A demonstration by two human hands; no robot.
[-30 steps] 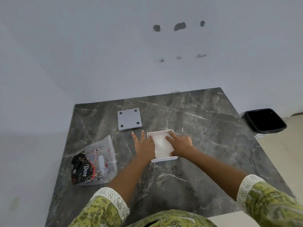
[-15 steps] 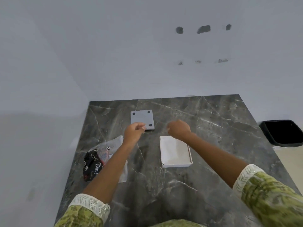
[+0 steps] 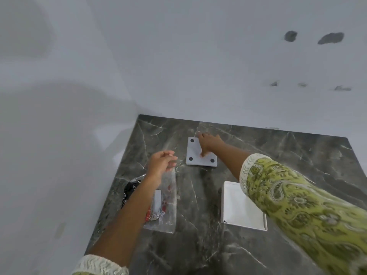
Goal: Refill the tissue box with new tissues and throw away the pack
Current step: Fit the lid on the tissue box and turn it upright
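Grey square lid (image 3: 200, 153) with black corner pads lies flat under the right hand (image 3: 208, 142), fingertips pressing it, nothing clasped. Left hand (image 3: 161, 162) hovers loosely curled and empty above the emptied plastic tissue pack (image 3: 164, 207). White tissue box (image 3: 241, 210) sits open on the marble tabletop (image 3: 198, 245), near the lid.

Table (image 3: 297, 165): dark veined marble look, polished. On it, grey square lid (image 3: 195, 157): matt plastic. White box (image 3: 238, 213): smooth, semi-gloss. Pack (image 3: 168, 205): clear glossy plastic film, crinkled. Sleeve (image 3: 297, 205): printed cloth.
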